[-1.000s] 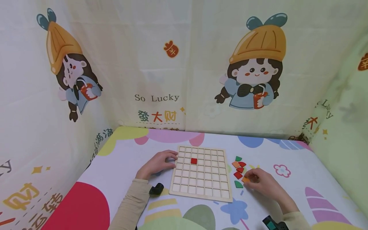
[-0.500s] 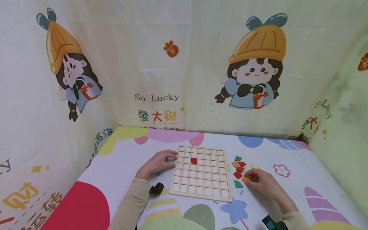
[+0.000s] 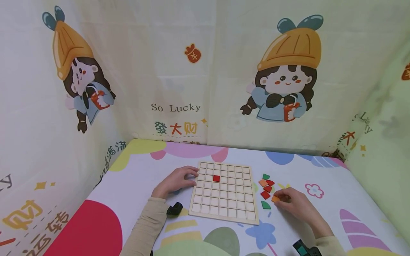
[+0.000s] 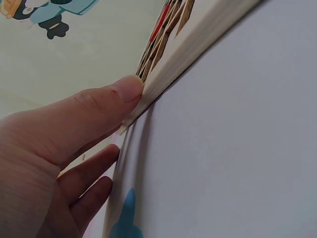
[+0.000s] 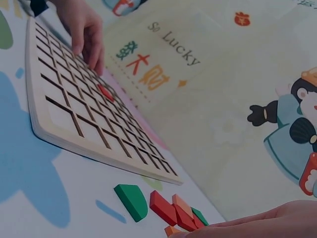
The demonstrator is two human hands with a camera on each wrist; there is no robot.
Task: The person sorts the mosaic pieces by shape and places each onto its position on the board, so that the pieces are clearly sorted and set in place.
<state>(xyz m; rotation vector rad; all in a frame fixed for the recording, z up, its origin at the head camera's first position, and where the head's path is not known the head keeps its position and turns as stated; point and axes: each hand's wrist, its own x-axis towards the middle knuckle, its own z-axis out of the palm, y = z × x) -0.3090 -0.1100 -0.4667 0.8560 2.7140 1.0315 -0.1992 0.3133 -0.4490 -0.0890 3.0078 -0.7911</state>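
**A:** Head view: where is the orange tile, and which hand has it?

**B:** The right hand (image 3: pixel 296 204) pinches the orange tile (image 3: pixel 274 199) at its fingertips, on the mat just right of the board (image 3: pixel 223 206). The left hand (image 3: pixel 175 181) is well away, thumb and fingers gripping the board's left edge.

**A:** Which way does the board lie from the tile?

**B:** At about 9 o'clock, its near-right corner closest. The red tile (image 3: pixel 216 178) already seated in the grid sits at roughly 10 o'clock.

**A:** And the loose pieces?

**B:** The pile (image 3: pixel 266 185) lies at 11 o'clock from the right hand, a green piece (image 3: pixel 265 205) at 8 o'clock.
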